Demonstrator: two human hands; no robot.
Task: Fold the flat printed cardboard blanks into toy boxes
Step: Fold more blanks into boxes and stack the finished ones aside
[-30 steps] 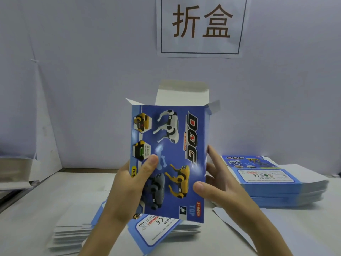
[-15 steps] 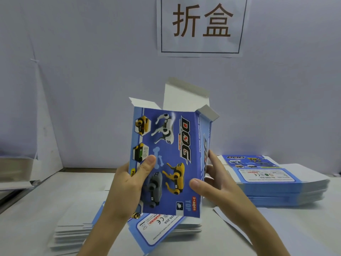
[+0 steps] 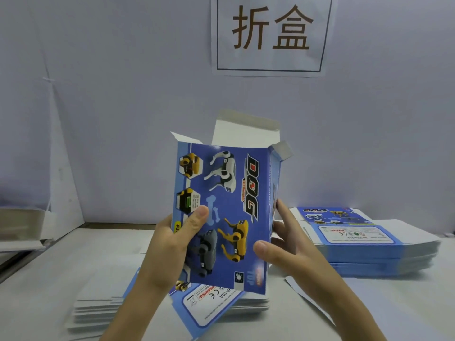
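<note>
Since a second ago the toy box has gone from a flat face to a slightly opened sleeve, and its narrow right side panel now shows. Over the last half second both hands have kept their places on it. The left hand grips the left edge, thumb laid across the printed front beside the bone picture, fingers hidden behind. The right hand pinches the lower right edge, thumb on the front near the yellow dog, index finger straight up along the side panel.

The box is held upright in the air above the table, front toward the camera, its print turned sideways. A white rear flap stands up at its top, with a small flap jutting out at each upper corner. Whether the bottom end is closed cannot be told.

Directly below lies a skewed stack of blanks, label side up. A white face-down stack lies against it to the left. A taller printed stack sits just behind the right hand, and a loose sheet lies under that forearm. A grey carton and a leaning white board close off the far left. On the wall above the flap hangs a paper sign.

Bare table shows at the near left and in front of the taller stack.
</note>
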